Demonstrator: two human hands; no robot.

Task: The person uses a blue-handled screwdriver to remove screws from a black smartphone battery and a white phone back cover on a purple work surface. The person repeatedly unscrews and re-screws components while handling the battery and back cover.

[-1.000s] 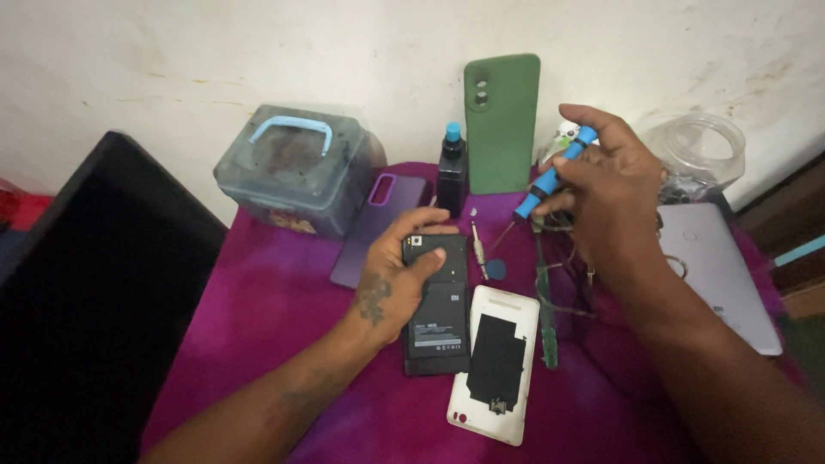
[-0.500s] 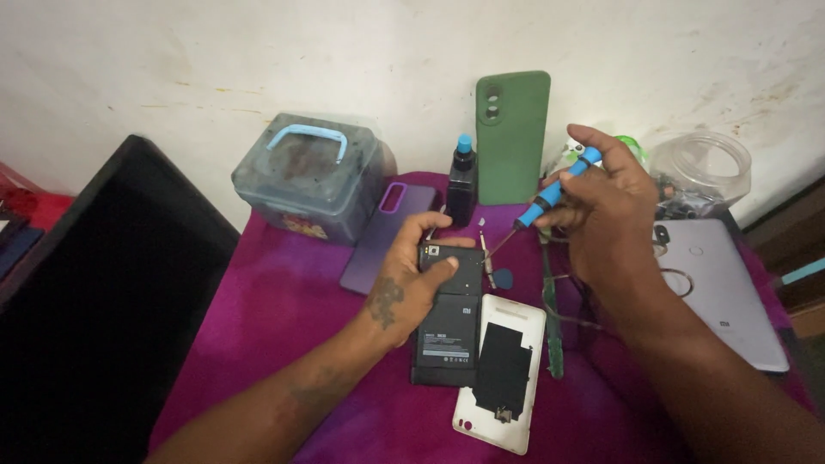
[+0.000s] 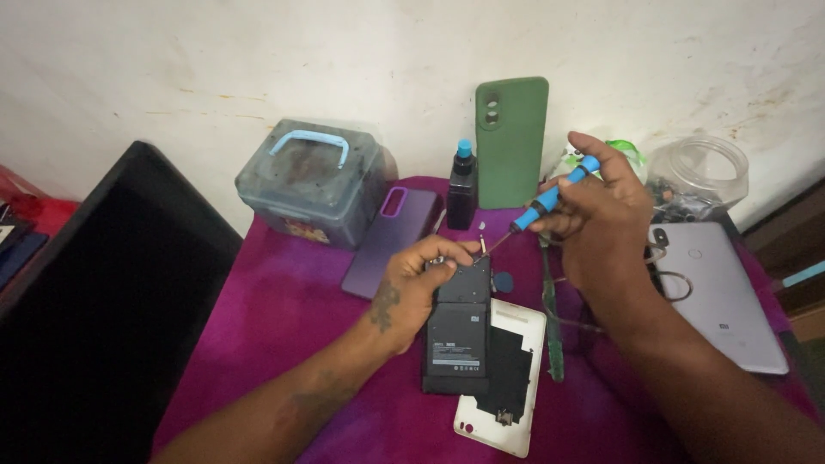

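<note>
An opened black phone [image 3: 458, 331] lies face down on the magenta cloth [image 3: 284, 318], its battery showing. My left hand [image 3: 418, 283] rests on the phone's top end, fingers pinching at its upper edge. My right hand [image 3: 601, 215] grips a blue-handled screwdriver [image 3: 550, 198], whose thin tip slants down to the phone's top right corner. A white back cover [image 3: 507, 378] with a black inner sheet lies partly under the phone, to its right.
A grey lidded box with a blue handle [image 3: 314, 180], a purple phone cover [image 3: 391, 241], a small dark bottle [image 3: 462, 189] and a green case [image 3: 511, 142] stand by the wall. A silver phone [image 3: 722, 292], a clear jar [image 3: 696, 172] and a dark screen [image 3: 103, 292] flank the cloth.
The view has shifted slightly. My right hand brought the screwdriver tip down to the phone's top corner, while my left hand stayed on the phone.
</note>
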